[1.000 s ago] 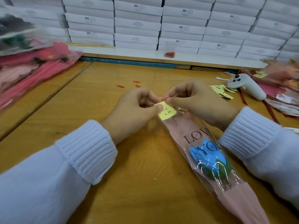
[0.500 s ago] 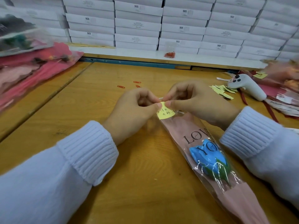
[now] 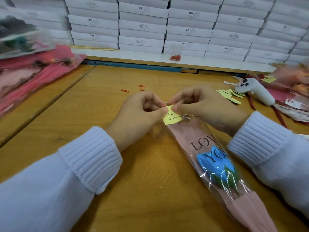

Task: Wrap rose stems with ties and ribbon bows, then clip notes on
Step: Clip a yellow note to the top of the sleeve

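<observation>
A blue rose (image 3: 217,169) in a pink and clear sleeve (image 3: 197,136) printed "LOVE YOU" lies diagonally on the wooden table (image 3: 137,198), stem end toward the middle. A small yellow note (image 3: 172,118) with handwriting sits at the sleeve's narrow end. My left hand (image 3: 140,114) pinches the note's top edge between thumb and forefinger. My right hand (image 3: 205,108) pinches the same spot from the right, fingertips touching the left ones. Whatever is between the fingertips is hidden.
Red paper clips (image 3: 125,90) lie on the table behind my hands, and a bag of them (image 3: 175,57) sits on the white ledge. Yellow notes (image 3: 232,95) and a white controller (image 3: 255,90) lie at right, wrapped flowers (image 3: 33,71) at left, stacked white boxes (image 3: 142,27) behind.
My fingers have shifted slightly on the note's top edge, and the note hangs a little lower and flatter over the sleeve's end. The rose has not moved.
</observation>
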Available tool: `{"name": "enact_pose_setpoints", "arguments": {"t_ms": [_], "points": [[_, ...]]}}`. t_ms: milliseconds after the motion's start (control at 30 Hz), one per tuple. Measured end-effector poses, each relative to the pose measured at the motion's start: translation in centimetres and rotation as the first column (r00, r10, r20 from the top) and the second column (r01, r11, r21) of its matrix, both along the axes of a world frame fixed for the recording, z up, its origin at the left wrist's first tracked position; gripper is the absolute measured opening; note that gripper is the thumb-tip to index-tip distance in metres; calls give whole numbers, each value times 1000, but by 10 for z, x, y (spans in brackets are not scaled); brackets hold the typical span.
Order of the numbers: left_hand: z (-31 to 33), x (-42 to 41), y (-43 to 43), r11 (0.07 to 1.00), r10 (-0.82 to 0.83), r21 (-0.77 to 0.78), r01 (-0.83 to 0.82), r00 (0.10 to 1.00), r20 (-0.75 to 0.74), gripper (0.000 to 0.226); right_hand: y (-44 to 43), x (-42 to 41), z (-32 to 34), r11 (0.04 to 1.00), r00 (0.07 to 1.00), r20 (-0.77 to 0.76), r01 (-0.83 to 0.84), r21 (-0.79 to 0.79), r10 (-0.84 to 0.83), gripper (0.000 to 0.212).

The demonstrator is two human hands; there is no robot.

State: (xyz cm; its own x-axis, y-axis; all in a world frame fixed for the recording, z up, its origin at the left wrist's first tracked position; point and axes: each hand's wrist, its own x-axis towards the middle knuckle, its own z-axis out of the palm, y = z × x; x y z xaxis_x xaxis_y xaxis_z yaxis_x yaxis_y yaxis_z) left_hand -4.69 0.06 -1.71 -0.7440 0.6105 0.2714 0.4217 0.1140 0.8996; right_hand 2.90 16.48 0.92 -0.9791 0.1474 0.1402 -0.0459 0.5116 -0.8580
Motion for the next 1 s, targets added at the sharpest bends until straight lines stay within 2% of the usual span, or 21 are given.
{"name": "enact_pose_setpoints", "arguments": {"t_ms": [467, 800, 1000], "points": [[-1, 0, 1, 1000, -15, 5, 15, 1000, -7, 2, -2, 1, 0, 1000, 999, -39, 13, 7, -13, 9], [-1, -1, 0, 998, -56, 36, 53, 995, 86, 4, -1, 1, 0, 1000, 1000, -23, 19, 8, -19, 9], [-1, -1, 0, 996, -76, 42, 73, 993, 91, 5, 0, 0, -1, 999, 1000, -23, 19, 35, -18, 8]]}}
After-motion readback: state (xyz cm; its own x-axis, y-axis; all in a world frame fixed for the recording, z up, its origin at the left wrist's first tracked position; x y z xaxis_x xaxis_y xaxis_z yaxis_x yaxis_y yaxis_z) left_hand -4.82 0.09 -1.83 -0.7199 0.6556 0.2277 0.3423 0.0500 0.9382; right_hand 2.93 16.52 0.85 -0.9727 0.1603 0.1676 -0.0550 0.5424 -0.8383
